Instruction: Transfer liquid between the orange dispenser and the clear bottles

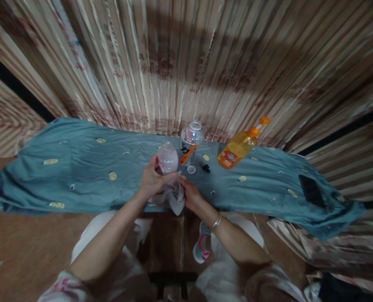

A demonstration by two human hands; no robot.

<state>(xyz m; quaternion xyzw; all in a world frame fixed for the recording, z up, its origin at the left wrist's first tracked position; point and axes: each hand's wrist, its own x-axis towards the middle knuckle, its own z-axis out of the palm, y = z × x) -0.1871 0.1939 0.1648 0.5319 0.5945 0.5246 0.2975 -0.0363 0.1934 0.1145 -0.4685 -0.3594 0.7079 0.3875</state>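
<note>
A small clear bottle (pixel 168 158) stands upright, without a cap, in my left hand (pixel 151 178), whose fingers are wrapped round its side. My right hand (pixel 190 193) is closed on a pale cloth (pixel 175 196), which hangs just below the bottle and touches its lower part. Right behind them stands a larger clear bottle (pixel 189 147) with an orange and black label, its mouth open. A white round cap (pixel 191 169) and a small black piece (pixel 206 168) lie to the right of my hands.
An orange pump bottle (pixel 237 149) stands on the teal cloth-covered table (pixel 86 167), right of the larger bottle. Near the table's right end lies a dark phone (pixel 312 191). A striped curtain (pixel 186 63) hangs behind the table.
</note>
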